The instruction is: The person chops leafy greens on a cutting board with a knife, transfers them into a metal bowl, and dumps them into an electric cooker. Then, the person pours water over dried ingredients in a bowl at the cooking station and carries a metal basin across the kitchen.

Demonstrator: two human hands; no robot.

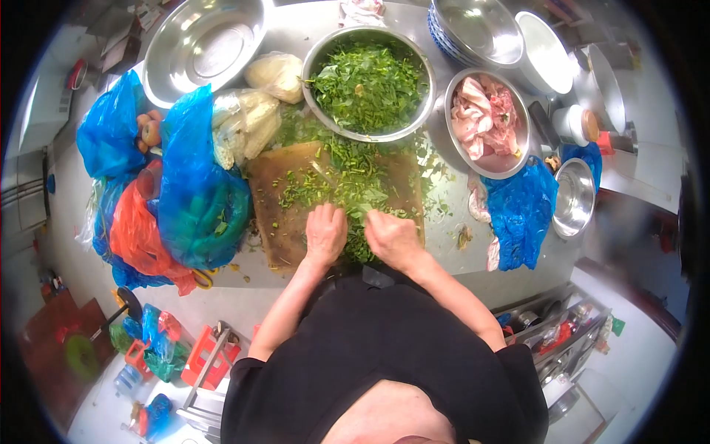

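Observation:
My left hand (326, 233) is closed, knuckles up, over the near part of the wooden cutting board (285, 174). What its curled fingers hold, if anything, is hidden. Just to its right, my right hand (394, 238) is closed too, with a leaf of greens (362, 210) at its fingertips. Chopped green leaves and stems (347, 174) are strewn over the board and lie between the two hands. Beyond the board stands a steel bowl (309, 111) heaped with cut leafy greens (370, 85).
Blue bags (194, 170) and a red bag (144, 229) crowd the left. An empty steel basin (211, 48) stands behind them. At right are a bowl of raw meat (484, 115), a blue bag (521, 211) and a small steel bowl (575, 198). Stacked bowls (481, 29) stand at the back.

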